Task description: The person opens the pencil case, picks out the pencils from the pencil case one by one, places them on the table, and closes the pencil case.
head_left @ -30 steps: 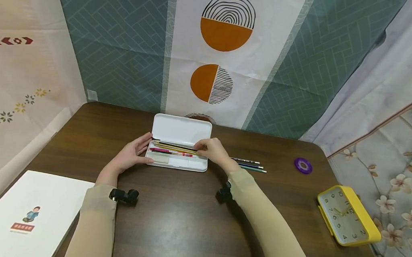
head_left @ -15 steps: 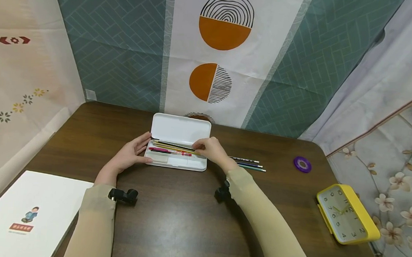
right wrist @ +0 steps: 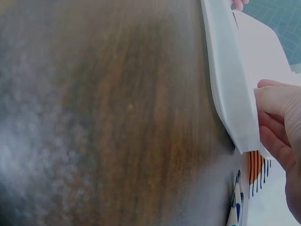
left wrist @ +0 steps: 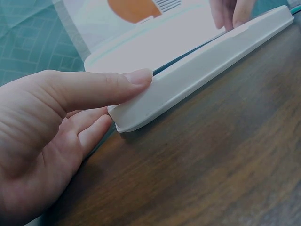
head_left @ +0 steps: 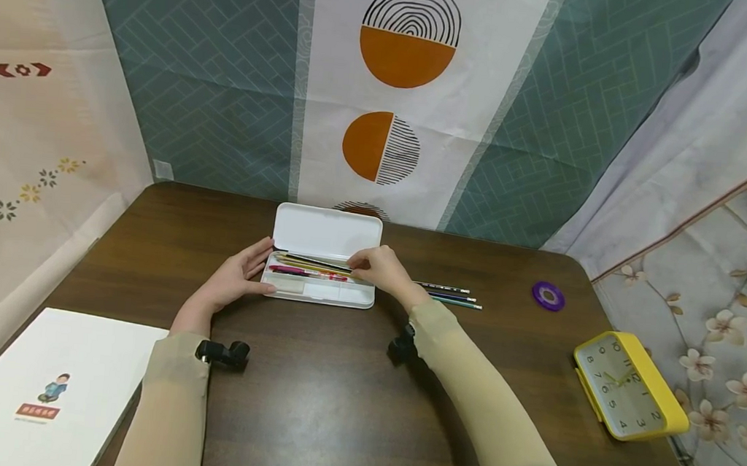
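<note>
One left hand (head_left: 233,275), fingers wide, presumably steadies the case (head_left: 345,299) beside them while the right hand (head_left: 381,271) pinches a pencil (head_left: 318,262).

We see a glossy brown desk (head_left: 307,411), teal-and-white patterned cloth (head_left: 390,103) behind it, and pale printed drapes (head_left: 33,126) hanging on both sides

Head cam's looking down toward 12, above the table (head_left: 294,402); left wrist cam (head_left: 224,354) is sitting close at the pencil case's (head_left: 336,294) 7, right wrist cam (head_left: 402,346) at 5, both framing it.
</note>
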`<state>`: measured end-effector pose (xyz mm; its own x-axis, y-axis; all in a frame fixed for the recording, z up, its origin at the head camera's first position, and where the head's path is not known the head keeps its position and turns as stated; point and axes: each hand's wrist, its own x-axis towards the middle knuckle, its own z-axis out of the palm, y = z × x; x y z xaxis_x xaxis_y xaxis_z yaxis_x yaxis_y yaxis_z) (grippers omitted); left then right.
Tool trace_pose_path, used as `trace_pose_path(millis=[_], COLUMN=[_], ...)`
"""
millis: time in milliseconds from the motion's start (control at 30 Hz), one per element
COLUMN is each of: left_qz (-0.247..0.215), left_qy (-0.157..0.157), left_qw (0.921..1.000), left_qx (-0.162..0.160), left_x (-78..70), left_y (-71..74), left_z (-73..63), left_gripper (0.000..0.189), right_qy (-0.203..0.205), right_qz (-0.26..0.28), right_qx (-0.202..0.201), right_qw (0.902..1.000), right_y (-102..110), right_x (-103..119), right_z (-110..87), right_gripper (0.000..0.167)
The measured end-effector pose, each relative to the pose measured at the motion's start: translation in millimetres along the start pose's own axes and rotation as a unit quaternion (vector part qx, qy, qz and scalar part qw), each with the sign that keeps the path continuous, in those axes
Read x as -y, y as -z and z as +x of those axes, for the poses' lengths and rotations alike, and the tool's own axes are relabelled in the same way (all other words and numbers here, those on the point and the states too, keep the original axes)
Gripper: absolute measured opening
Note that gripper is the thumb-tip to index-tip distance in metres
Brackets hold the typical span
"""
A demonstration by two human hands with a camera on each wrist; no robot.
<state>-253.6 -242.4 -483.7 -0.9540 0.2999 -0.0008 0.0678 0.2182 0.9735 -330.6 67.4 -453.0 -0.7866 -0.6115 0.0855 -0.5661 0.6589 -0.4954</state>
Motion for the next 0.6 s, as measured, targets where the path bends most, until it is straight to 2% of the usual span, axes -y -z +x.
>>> trace_pose_path(millis=[600], left_qz=[-0.007], left_qy=[-0.003], left_qw=[1.0], left_qx=[-0.002], left_x=[3.4], left_y=[1.4], left_z=[1.4], left_gripper=[0.101], right_qy=[-0.041], right_qz=[0.007], right_qx=[0.007], right_qw=[0.9991], right_y=[7.9], right_x=[8.9], right_z=[1.6], right_gripper=[0.018])
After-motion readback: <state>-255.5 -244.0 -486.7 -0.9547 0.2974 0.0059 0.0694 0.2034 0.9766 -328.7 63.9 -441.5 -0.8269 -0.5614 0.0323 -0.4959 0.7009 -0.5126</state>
